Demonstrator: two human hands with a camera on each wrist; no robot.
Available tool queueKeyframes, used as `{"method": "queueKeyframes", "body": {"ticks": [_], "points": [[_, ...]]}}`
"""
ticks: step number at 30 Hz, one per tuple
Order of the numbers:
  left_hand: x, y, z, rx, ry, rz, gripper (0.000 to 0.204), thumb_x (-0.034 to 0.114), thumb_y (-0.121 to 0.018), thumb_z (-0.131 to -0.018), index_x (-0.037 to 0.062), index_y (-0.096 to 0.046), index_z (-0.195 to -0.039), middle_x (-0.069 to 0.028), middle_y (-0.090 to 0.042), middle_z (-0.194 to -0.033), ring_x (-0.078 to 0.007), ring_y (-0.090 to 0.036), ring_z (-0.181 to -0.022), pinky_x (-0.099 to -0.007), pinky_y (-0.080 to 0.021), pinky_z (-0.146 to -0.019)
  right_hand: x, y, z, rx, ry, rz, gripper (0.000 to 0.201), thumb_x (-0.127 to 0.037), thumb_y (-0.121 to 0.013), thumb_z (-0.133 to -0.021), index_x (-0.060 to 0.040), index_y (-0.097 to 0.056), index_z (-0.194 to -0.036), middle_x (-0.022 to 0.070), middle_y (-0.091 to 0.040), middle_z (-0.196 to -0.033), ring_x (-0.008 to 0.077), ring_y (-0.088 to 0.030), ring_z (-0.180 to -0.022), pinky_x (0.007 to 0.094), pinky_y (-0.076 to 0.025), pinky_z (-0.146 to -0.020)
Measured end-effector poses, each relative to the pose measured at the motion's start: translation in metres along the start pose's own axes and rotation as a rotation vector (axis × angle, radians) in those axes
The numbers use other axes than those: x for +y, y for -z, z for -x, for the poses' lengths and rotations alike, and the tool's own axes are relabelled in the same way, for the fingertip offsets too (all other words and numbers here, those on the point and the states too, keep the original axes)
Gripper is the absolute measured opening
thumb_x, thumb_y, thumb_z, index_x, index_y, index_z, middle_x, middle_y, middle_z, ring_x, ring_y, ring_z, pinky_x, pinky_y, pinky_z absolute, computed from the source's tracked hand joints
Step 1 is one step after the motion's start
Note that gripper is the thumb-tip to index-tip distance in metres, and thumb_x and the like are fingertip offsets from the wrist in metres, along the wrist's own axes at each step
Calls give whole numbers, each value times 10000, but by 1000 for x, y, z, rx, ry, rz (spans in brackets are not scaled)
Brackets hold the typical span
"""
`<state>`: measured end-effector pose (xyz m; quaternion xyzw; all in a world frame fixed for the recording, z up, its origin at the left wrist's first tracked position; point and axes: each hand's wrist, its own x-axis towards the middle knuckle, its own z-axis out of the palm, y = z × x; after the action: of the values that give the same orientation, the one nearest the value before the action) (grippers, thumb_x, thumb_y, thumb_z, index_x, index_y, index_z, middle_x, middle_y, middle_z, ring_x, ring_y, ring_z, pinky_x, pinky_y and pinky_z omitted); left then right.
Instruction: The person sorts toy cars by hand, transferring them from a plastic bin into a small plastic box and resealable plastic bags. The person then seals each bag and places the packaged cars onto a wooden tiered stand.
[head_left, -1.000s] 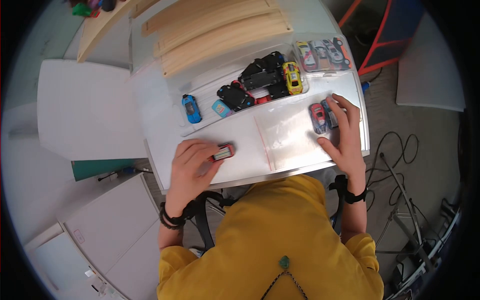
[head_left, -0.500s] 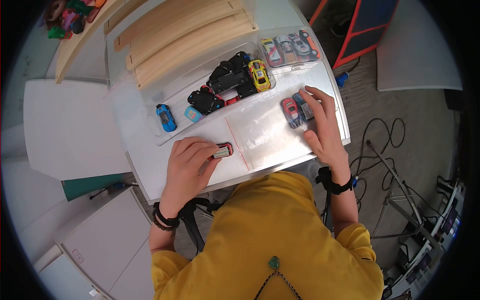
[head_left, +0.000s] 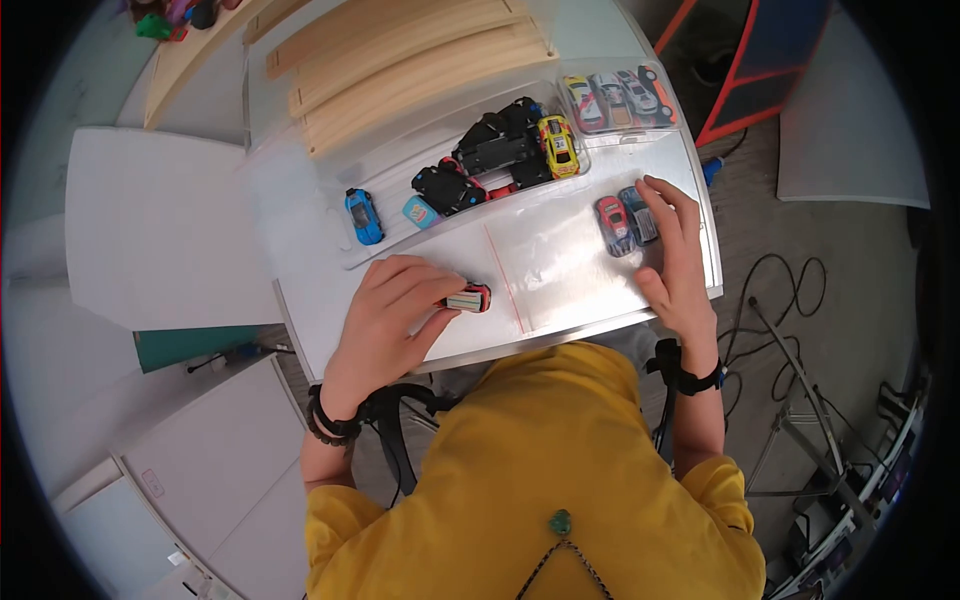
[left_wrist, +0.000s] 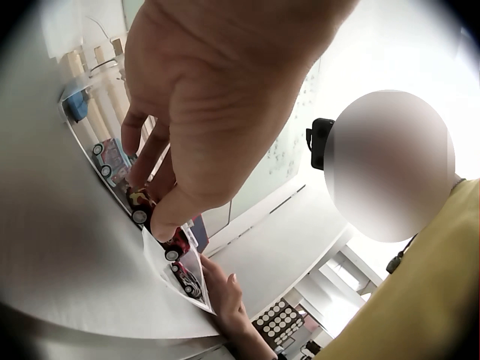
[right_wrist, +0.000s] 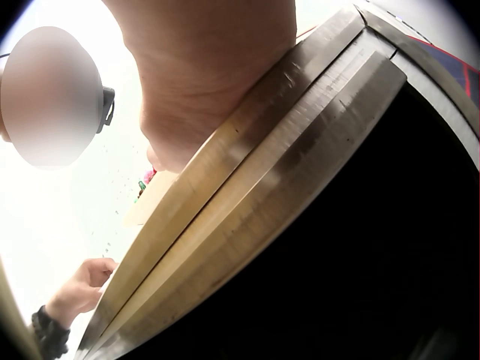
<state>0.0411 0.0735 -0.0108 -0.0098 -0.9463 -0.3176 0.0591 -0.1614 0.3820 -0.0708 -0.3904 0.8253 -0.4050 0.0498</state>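
My left hand (head_left: 395,315) pinches a small red car with a pale striped top (head_left: 470,298), low over the table. In the left wrist view, thumb and fingers of that hand (left_wrist: 217,105) are around the car (left_wrist: 178,243). A flat clear bag with a red line (head_left: 560,285) lies to its right. On the bag's right part are a red car (head_left: 615,225) and a dark car (head_left: 641,215), side by side. My right hand (head_left: 680,260) curves loosely beside the dark car, index fingertip near its far end. In the right wrist view the table edge hides its fingers (right_wrist: 210,90).
Behind the bag, a long clear tray (head_left: 400,240) holds a blue car (head_left: 364,217), a yellow car (head_left: 558,147) and several dark cars. A clear box (head_left: 625,130) with several cars stands at the back right. Wooden boards (head_left: 420,75) lie behind the tray.
My left hand has carried the pinched car a little to the right, closer to the bag. More of the dark car shows beside my right hand. The head view has shifted.
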Motion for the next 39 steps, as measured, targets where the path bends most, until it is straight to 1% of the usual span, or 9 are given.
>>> {"method": "queueKeyframes", "body": {"ticks": [7, 10, 14, 16, 19, 21, 26, 30, 39], "points": [[-13, 7, -18, -255, -171, 36, 382, 18, -798, -857, 111, -765, -1226, -25, -732, -1227, -314, -632, -1176, -431, -530, -992, -2, 1, -1, -4, 0, 26, 933, -793, -494, -1009, -68, -518, -1596, 222, -475, -1556, 414, -496, -1397, 502, -434, -1161], [-20, -1, -23, -324, -199, -17, 413, -4, -766, -876, 108, -738, -1273, -49, -692, -1288, -327, -619, -1188, -435, -528, -1002, -1, -1, 0, -7, -1, 26, 949, -798, -495, -1005, -52, -518, -1592, 226, -474, -1554, 418, -489, -1412, 506, -424, -1172], [-9, -7, -13, -258, -118, -20, 416, 31, -804, -859, 106, -723, -1260, -95, -636, -1355, -347, -604, -1199, -437, -525, -1012, 0, -1, -1, -13, -12, 45, 961, -794, -486, -1010, -29, -509, -1592, 229, -474, -1551, 419, -485, -1415, 510, -409, -1180], [6, -9, -7, -72, 37, 118, 480, 79, -855, -823, 69, -682, -1271, -143, -604, -1370, -367, -594, -1199, -435, -527, -1009, -1, -2, -1, -18, -1, 60, 959, -791, -482, -1013, -28, -507, -1593, 231, -475, -1551, 420, -483, -1418, 514, -404, -1183], [10, -35, 0, 25, 125, 83, 590, 106, -890, -790, 33, -630, -1314, -152, -602, -1342, -372, -587, -1191, -428, -532, -996, -2, -3, -2, -32, 12, 81, 949, -780, -476, -1020, -25, -504, -1596, 235, -478, -1553, 423, -478, -1425, 519, -392, -1189], [8, -45, 2, 56, 100, 47, 629, 90, -879, -790, 14, -596, -1346, -150, -602, -1326, -369, -585, -1184, -430, -532, -998, -1, -4, -3, -41, 17, 92, 943, -772, -475, -1025, -23, -503, -1597, 237, -479, -1554, 424, -475, -1428, 519, -386, -1192], [8, -42, -2, 149, 67, 165, 571, 90, -871, -785, 30, -635, -1302, -131, -634, -1302, -360, -597, -1158, -438, -534, -999, 0, -5, -3, -34, 26, 114, 934, -757, -435, -1043, -8, -493, -1599, 246, -475, -1557, 424, -467, -1437, 516, -369, -1206], [11, -41, -11, 144, 7, 218, 540, 83, -861, -795, 30, -651, -1290, -121, -651, -1298, -357, -605, -1146, -433, -538, -1002, -2, -5, -3, -35, 20, 129, 940, -763, -417, -1045, -7, -492, -1599, 249, -472, -1558, 424, -465, -1441, 516, -365, -1210], [19, -46, -9, 134, 17, 194, 524, 122, -898, -797, 37, -672, -1262, -117, -678, -1333, -358, -628, -1179, -437, -541, -1011, -2, -2, -3, -29, 38, 92, 887, -707, -519, -1036, -21, -498, -1597, 248, -469, -1547, 424, -481, -1420, 509, -398, -1186]]}}
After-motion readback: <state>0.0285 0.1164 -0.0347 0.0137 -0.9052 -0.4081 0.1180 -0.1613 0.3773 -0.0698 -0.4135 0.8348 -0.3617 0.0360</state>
